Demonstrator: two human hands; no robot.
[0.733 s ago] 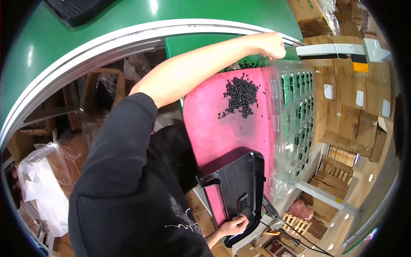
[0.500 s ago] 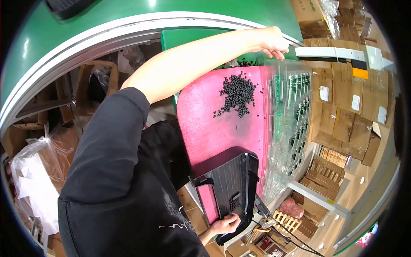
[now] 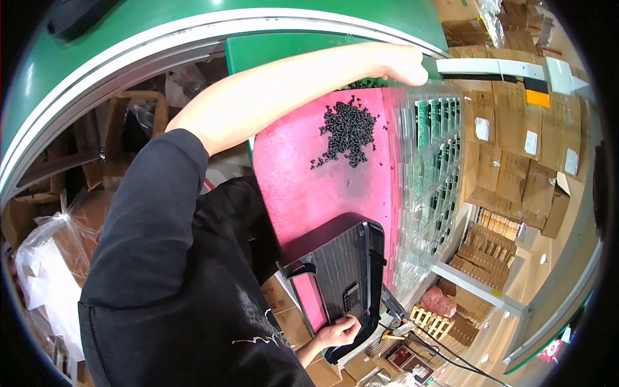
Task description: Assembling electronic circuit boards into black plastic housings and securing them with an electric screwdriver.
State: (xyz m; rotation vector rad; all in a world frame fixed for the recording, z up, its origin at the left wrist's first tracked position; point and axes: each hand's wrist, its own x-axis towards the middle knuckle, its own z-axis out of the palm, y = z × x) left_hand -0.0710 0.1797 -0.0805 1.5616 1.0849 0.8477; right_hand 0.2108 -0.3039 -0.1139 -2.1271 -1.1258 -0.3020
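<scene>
My left hand reaches across the far side of the pink mat, at the upper corner of a clear plastic tray. Its fingers are curled, and whatever they hold is hidden. The tray's pockets hold rows of green circuit boards. Below my left forearm, a loose heap of small black parts lies on the pink mat. My right hand is closed over the near end of a black plastic casing, beside its small grille. What its fingers grip cannot be made out.
A green tabletop with a pale metal rim curves along the top. A grey metal frame stands beyond the tray, and stacked cardboard boxes rise behind it. Black cables run past the casing. Clear plastic wrap lies at left.
My left hand has turned and its fingers have curled further out of sight at the tray corner. The boards show more clearly through the tray. My right hand stays at the casing.
</scene>
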